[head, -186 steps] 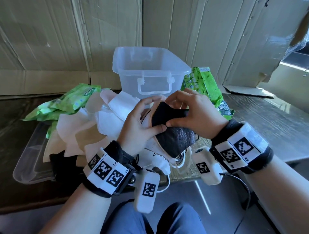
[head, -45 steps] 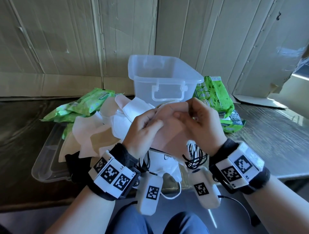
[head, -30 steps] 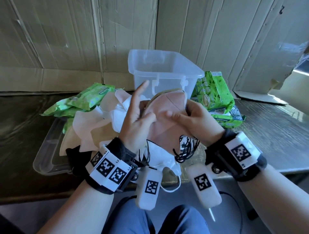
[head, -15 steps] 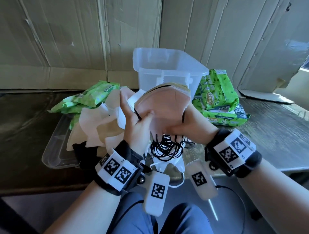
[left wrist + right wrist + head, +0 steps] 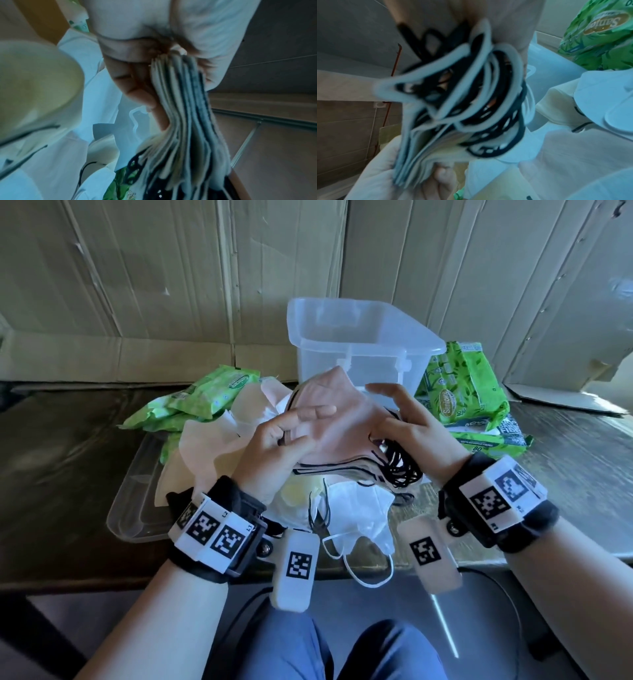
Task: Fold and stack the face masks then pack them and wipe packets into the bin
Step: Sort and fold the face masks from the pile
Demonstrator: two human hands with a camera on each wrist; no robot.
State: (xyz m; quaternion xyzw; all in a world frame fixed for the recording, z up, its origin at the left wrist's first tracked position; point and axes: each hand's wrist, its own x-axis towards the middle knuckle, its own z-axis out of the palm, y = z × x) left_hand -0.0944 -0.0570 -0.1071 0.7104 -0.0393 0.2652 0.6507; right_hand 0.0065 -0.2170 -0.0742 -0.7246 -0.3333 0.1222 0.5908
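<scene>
A stack of folded masks (image 5: pixel 342 433), pink one on top, lies almost flat between both hands in front of the clear bin (image 5: pixel 363 337). My left hand (image 5: pixel 284 440) grips its left edge, thumb (image 5: pixel 135 86) under and fingers over the layered stack (image 5: pixel 185 121). My right hand (image 5: pixel 404 422) is at the right end by the black ear loops (image 5: pixel 400 467), fingers spread and lifted, thumb touching the top mask. The right wrist view shows the stack's loop end (image 5: pixel 436 135), blurred. Green wipe packets lie left (image 5: pixel 212 392) and right (image 5: pixel 469 385) of the bin.
Loose white and beige masks (image 5: pixel 219 440) are heaped on a clear lid (image 5: pixel 133 501) at the left. A white mask (image 5: pixel 356 508) hangs over the table's front edge. Cardboard walls stand close behind the bin. Dark table surface (image 5: pixel 582 460) shows at the right.
The stack, held upright half a second ago, has tipped down to nearly flat. My right hand's fingers have lifted off it and spread; my left hand keeps its grip.
</scene>
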